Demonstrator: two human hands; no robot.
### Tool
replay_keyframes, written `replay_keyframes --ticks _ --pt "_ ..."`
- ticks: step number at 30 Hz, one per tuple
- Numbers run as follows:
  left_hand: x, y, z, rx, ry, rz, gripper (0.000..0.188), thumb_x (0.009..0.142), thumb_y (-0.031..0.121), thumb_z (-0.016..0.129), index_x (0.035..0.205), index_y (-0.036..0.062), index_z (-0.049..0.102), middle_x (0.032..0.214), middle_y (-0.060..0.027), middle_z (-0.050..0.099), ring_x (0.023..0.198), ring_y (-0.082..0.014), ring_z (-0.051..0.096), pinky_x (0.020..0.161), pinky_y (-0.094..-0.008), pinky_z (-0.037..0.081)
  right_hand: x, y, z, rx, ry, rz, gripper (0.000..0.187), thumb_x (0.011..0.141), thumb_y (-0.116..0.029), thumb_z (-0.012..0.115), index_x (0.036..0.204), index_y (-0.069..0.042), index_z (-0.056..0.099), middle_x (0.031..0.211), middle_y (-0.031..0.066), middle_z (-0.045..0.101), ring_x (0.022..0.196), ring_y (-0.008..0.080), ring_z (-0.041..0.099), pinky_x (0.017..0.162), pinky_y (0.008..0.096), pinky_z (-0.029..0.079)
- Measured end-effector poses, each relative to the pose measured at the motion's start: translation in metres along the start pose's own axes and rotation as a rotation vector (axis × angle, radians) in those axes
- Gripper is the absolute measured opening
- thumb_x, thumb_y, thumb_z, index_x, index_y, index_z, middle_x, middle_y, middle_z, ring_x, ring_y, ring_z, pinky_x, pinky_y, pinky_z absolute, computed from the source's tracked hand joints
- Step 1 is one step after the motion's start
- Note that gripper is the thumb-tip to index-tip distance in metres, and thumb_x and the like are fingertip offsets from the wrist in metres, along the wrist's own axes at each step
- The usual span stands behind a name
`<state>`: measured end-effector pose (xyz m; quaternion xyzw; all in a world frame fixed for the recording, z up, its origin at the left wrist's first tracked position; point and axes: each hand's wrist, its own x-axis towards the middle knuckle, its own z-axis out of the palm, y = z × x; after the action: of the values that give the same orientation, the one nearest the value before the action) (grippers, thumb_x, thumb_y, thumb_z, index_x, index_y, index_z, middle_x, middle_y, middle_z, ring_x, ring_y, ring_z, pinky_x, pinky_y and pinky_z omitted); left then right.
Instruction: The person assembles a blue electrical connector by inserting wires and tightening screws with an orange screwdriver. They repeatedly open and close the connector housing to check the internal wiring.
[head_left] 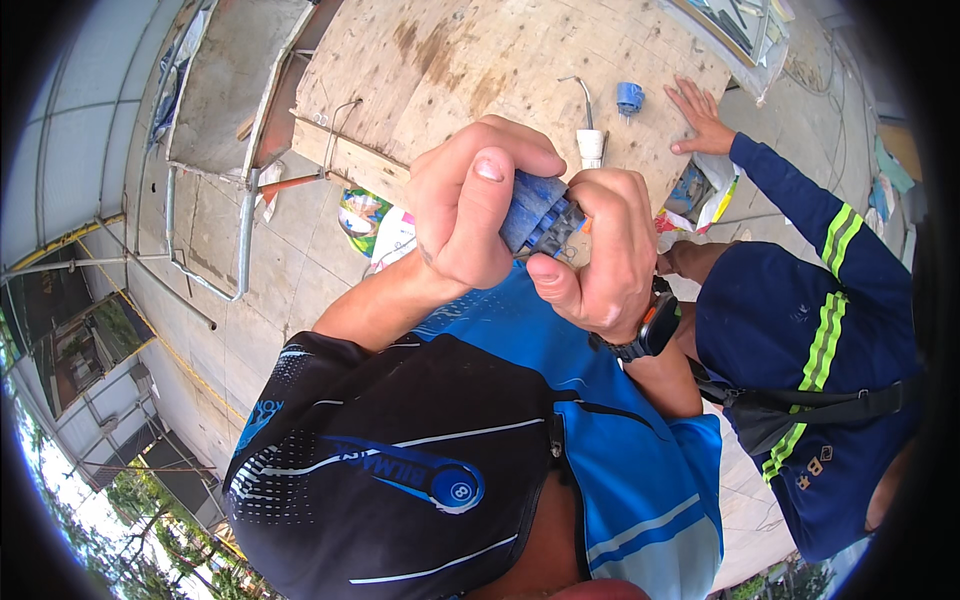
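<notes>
A blue cylindrical plug (535,212) with dark terminals at one end is held above the wooden board. My left hand (478,200) is closed around its blue body, thumb up. My right hand (612,245) is curled at the terminal end, fingers bent. A small orange bit shows beside those fingers, but what they pinch is mostly hidden. Beyond my hands, a second blue plug part (629,98) with metal pins stands on the board. Near it lies a bent grey rod (586,102) joined to a white cylindrical piece (590,148).
The stained plywood board (450,70) spreads in front of me. On the right a co-worker in a navy sleeve (790,180) rests a hand (703,118) on its edge. A metal frame (245,235) stands left; colourful plastic packaging (362,218) lies below the board's edge.
</notes>
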<state>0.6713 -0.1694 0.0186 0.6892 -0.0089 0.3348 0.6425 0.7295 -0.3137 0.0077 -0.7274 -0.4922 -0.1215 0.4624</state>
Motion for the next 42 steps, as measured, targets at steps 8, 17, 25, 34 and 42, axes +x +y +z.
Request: replay_keyframes --ticks 8,17,25,34,42 --pt "0.003 0.004 0.000 -0.029 -0.040 -0.130 0.034 0.098 0.021 0.039 0.092 -0.0033 0.061 0.084 -0.0135 0.065 0.074 -0.0172 0.061 0.068 -0.0285 0.049 -0.003 -0.012 0.000 0.116 0.064 0.116 0.060 0.080 -0.043 0.073 0.107 0.006 0.054 0.093 0.0167 0.056 0.080 0.0293 0.056 0.070 0.0386 0.048" --pt "0.009 0.003 0.005 -0.288 -0.132 -0.769 0.043 0.099 0.042 0.043 0.107 0.0011 0.054 0.082 -0.0080 0.061 0.061 -0.0126 0.060 0.050 -0.0243 0.050 -0.004 -0.001 -0.003 0.082 0.158 0.213 0.059 0.082 -0.037 0.071 0.121 0.005 0.057 0.101 0.0169 0.061 0.082 0.0236 0.061 0.068 0.0305 0.051" --pt "-0.001 -0.003 0.022 -0.449 0.000 -1.027 0.048 0.102 0.036 0.033 0.101 -0.0057 0.057 0.072 -0.0118 0.059 0.051 -0.0171 0.056 0.037 -0.0298 0.043 -0.007 0.013 -0.006 0.222 0.108 0.204 0.053 0.089 -0.037 0.062 0.118 0.007 0.059 0.109 0.0230 0.063 0.097 0.0333 0.065 0.079 0.0347 0.052" --pt "-0.014 -0.012 0.037 -0.079 0.052 -0.653 0.042 0.098 0.029 0.036 0.087 -0.0023 0.062 0.074 -0.0112 0.063 0.054 -0.0139 0.055 0.050 -0.0287 0.046 -0.009 0.010 0.002 0.004 0.264 0.114 0.052 0.101 -0.037 0.041 0.111 0.010 0.060 0.100 0.0217 0.066 0.092 0.0320 0.066 0.081 0.0366 0.052" --pt "-0.006 -0.004 0.041 -0.437 0.177 -1.082 0.035 0.097 0.027 0.035 0.091 -0.0013 0.055 0.067 -0.0119 0.057 0.039 -0.0180 0.046 0.032 -0.0305 0.031 -0.002 0.016 -0.016 0.090 0.051 0.196 0.049 0.099 -0.037 0.047 0.111 0.009 0.060 0.101 0.0223 0.064 0.086 0.0333 0.066 0.073 0.0359 0.053"
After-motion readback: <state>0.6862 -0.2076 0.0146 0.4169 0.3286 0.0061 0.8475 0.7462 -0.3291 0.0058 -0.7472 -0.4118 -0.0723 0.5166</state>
